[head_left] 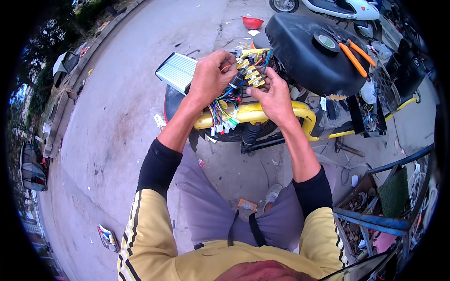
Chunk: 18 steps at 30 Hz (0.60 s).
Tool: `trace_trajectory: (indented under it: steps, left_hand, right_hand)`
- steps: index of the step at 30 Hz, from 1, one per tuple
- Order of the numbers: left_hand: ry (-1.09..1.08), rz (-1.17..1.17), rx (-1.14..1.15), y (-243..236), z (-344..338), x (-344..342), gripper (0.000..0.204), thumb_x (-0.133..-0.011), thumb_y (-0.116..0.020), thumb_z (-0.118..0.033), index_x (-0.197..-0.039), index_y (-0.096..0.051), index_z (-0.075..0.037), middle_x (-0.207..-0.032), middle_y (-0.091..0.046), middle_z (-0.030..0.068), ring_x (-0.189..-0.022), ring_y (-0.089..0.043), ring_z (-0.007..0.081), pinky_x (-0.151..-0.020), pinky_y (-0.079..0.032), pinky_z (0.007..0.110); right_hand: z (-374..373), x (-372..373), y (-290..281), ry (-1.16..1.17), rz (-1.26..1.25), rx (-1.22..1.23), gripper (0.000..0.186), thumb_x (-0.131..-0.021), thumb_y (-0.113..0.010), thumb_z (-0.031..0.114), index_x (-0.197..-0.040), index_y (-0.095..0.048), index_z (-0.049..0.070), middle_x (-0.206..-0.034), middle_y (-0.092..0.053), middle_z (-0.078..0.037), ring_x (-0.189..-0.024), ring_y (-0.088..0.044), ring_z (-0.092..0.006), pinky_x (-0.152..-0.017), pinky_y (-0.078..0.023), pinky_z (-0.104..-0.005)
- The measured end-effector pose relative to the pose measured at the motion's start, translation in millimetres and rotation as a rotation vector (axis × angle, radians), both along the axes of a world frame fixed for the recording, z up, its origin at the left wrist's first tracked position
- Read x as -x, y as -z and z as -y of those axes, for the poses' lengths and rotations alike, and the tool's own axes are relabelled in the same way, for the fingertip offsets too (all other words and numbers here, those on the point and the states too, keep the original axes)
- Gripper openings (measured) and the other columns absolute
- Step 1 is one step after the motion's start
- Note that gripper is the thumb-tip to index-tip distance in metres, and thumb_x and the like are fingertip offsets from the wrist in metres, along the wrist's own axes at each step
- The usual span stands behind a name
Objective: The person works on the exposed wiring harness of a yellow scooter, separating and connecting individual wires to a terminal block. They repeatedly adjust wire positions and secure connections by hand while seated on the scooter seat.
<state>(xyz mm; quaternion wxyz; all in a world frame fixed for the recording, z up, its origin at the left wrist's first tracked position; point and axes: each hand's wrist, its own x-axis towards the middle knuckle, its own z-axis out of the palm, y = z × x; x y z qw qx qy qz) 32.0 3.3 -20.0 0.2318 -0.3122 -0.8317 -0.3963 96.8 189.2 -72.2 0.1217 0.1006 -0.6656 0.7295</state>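
My left hand (212, 78) is closed, thumb and fingertips pinched around a thin orange wire (225, 68). My right hand (275, 93) grips the right side of a wiring terminal block (253, 75) with yellow-wrapped leads and metal screws. Its thumb lies at the near edge, and some fingers are hidden behind. A finned silver controller box (177, 71) rests left of my left hand, on the rear of a yellow scooter frame (248, 114). Below the hands hangs a bundle of coloured wires with white and green plug connectors (226, 124).
On the black seat (309, 56) lie a roll of black tape (326, 43) and orange-handled pliers (354, 58). A red bowl (252, 22) sits beyond. A hammer (351, 150) is on the ground at right, beside a blue metal rack (375, 222) of parts.
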Motion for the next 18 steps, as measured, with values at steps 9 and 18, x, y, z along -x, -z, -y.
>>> trace_trajectory:
  steps: [9, 18]
  left_hand:
    - [-0.007, -0.021, -0.004, 0.9, -0.3, -0.9, 0.012, -0.088, -0.077, -0.002, -0.096, -0.068, 0.001, -0.078, -0.063, 0.0043, -0.069, -0.056, 0.0087, -0.064, -0.049, 0.027]
    - [-0.012, -0.024, 0.001, -1.5, -4.4, -0.3, 0.012, -0.09, -0.077, -0.003, -0.098, -0.069, 0.001, -0.076, -0.063, 0.0032, -0.069, -0.055, 0.0079, -0.065, -0.049, 0.027]
  right_hand:
    - [1.5, -0.6, -2.5, -0.003, 0.012, 0.013, 0.052, -0.085, -0.071, -0.012, -0.134, -0.058, -0.003, -0.115, -0.074, -0.01, -0.103, -0.07, -0.0128, -0.087, -0.058, -0.0297]
    - [-1.6, 4.5, 2.8, 0.019, -0.039, 0.004, 0.049, -0.084, -0.073, -0.011, -0.131, -0.06, -0.005, -0.112, -0.075, -0.012, -0.101, -0.071, -0.0143, -0.089, -0.058, -0.0313]
